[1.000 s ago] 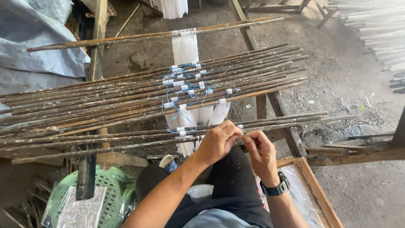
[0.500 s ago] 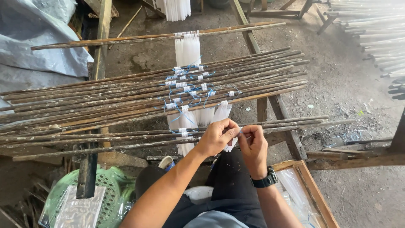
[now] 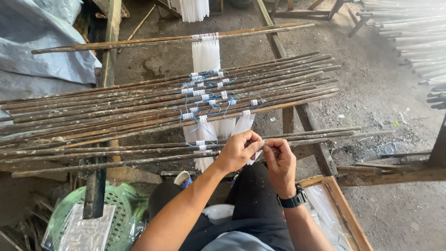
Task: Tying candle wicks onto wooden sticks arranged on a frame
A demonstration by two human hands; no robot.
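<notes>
Dirt workshop floor point(image 3: 371, 93), rack of sticks point(image 3: 116, 111), left hand point(image 3: 239, 151) and right hand point(image 3: 278, 160) pinching a near stick point(image 3: 139, 151), white strips point(image 3: 206, 53) hanging far.

sticks point(image 3: 139, 111) across rack point(image 3: 316, 135) — basket point(image 3: 116, 209) below-left

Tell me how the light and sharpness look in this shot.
Head view: soft, even daylight, no hard shadows or glare; both hands, left and right, and the sticks are sharp; white strips look bright but not blown out; the straight sticks bow slightly toward the frame edges.
</notes>
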